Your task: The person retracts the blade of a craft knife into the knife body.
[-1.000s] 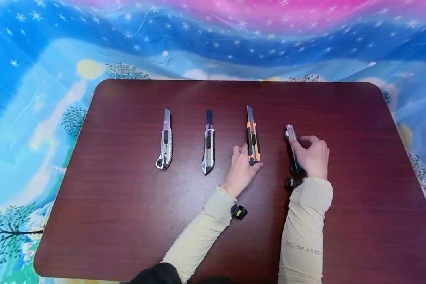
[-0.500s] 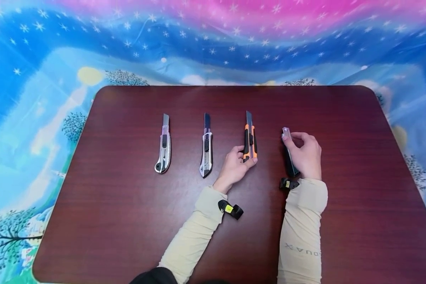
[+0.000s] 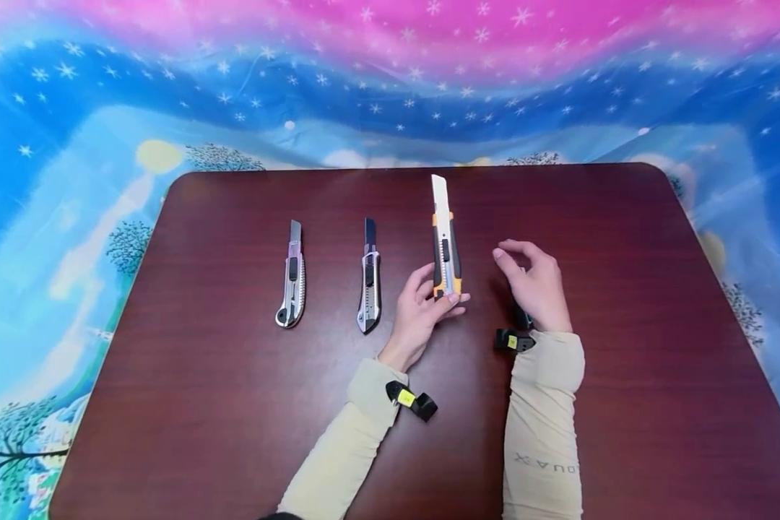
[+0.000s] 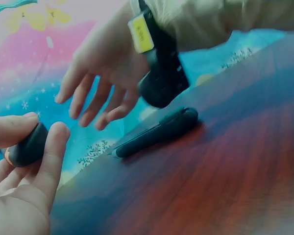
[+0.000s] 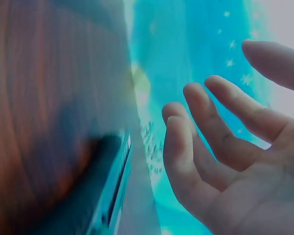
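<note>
My left hand (image 3: 416, 314) pinches the lower end of an orange-and-black snap-off utility knife (image 3: 446, 253), lifted with its blade out and pointing away. In the left wrist view, thumb and fingers clasp the dark butt of its handle. My right hand (image 3: 538, 285) is raised and holds nothing; its loosely bent fingers show in the right wrist view. Below it a black-handled utility knife (image 4: 159, 134) lies on the table, mostly hidden by the hand in the head view.
Two more utility knives with blades out lie on the dark red wooden table (image 3: 201, 404): a silver one with a dark blade (image 3: 370, 289) and, farther left, a silver one with a ridged edge (image 3: 291, 289). A patterned cloth (image 3: 338, 87) hangs behind.
My left hand has taken hold of the orange-and-black utility knife and lifted it off the table. My right hand has let go of the black-handled utility knife and risen from it.
</note>
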Motion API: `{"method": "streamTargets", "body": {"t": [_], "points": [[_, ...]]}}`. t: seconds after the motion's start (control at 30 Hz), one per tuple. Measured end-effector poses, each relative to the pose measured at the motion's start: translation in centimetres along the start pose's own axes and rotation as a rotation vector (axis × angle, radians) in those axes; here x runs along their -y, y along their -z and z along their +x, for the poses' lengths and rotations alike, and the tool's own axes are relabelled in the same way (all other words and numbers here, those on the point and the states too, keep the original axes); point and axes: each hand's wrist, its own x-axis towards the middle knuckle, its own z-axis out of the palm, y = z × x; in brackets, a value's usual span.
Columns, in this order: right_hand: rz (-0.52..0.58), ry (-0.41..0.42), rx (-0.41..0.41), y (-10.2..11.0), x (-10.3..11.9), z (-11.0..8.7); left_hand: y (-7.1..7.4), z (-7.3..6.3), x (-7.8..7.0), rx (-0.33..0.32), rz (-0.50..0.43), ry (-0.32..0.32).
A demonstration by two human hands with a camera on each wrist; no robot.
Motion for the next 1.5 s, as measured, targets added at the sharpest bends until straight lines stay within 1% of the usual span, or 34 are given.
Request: {"method": "streamTargets", "body": {"t": [0.07, 0.17, 0.23, 0.3, 0.4, 0.47, 0.53, 0.63, 0.7, 0.8, 0.93, 1.03, 1.1, 1.23, 1.3, 1.5], "points": [[0.033, 0.019, 0.04, -0.6, 0.6, 0.1, 0.5, -0.7, -0.4, -0.017, 0.008, -0.002], [0.1, 0.017, 0.098, -1.5, 1.7, 0.2, 1.2, -1.2, -0.7, 0.001, -0.002, 0.009], [0.161, 0.01, 0.16, -2.1, 2.3, 0.2, 1.5, -1.5, -0.7, 0.017, -0.024, 0.026], [0.214, -0.005, 0.245, -2.8, 2.8, 0.2, 1.6, -1.8, -0.7, 0.039, -0.037, 0.044], [0.189, -0.024, 0.375, -3.4, 3.1, 0.3, 1.5, -2.1, -0.8, 0.07, -0.039, 0.073], [0.14, -0.025, 0.417, -3.6, 3.0, 0.4, 1.3, -2.2, -0.8, 0.091, -0.036, 0.082], [0.114, -0.03, 0.428, -3.6, 2.9, 0.4, 1.1, -2.1, -0.8, 0.101, -0.032, 0.092], [0.157, -0.039, 0.412, -3.9, 2.9, 0.5, 0.8, -1.9, -0.9, 0.099, -0.012, 0.1], [0.216, -0.059, 0.413, -4.2, 3.0, 0.5, 0.7, -1.9, -1.0, 0.098, 0.007, 0.118], [0.345, -0.119, 0.449, -4.7, 3.2, 0.3, 0.8, -2.0, -1.1, 0.099, 0.032, 0.146], [0.49, -0.197, 0.505, -5.6, 3.5, 0.1, 1.4, -2.0, -1.3, 0.107, 0.049, 0.151], [0.526, -0.222, 0.517, -6.1, 3.6, 0.2, 1.9, -2.0, -1.5, 0.108, 0.052, 0.135], [0.528, -0.235, 0.522, -6.3, 3.6, 0.2, 2.2, -2.1, -1.6, 0.104, 0.056, 0.133], [0.519, -0.244, 0.523, -6.6, 3.6, 0.2, 2.5, -2.2, -1.6, 0.09, 0.062, 0.148], [0.535, -0.245, 0.517, -6.6, 3.6, 0.2, 2.6, -2.1, -1.5, 0.088, 0.067, 0.16], [0.595, -0.247, 0.496, -6.7, 3.5, 0.2, 2.5, -2.0, -1.3, 0.122, 0.047, 0.176]]}}
